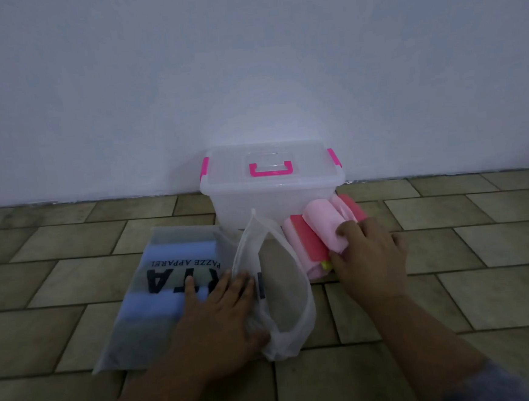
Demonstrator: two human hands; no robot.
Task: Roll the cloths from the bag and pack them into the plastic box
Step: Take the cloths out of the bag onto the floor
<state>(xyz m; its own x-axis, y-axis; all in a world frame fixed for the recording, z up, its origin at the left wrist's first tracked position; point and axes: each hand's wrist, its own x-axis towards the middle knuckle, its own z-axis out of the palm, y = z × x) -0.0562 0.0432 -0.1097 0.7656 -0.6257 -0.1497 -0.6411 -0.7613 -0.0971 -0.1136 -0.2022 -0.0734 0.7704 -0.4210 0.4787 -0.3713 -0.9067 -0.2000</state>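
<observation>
Done: one pink cloth roll [320, 227] is formed, on the floor near the plastic box [257, 201].
Undone: box is lidded; blue cloths [162, 249] are seen in the bag [134, 330].
Right grip [370, 255]: curled round the roll.
Left grip [221, 314]: flat on the bag.

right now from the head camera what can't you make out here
Head view only.
Plastic box contents: frosted walls and shut lid hide them.
Cloth count in the printed bag: frosted plastic blurs it.
Bag's large lettering: partly covered by the left hand and clear bag.
Yellow thing under the pink cloths: mostly hidden by the right hand.
</observation>
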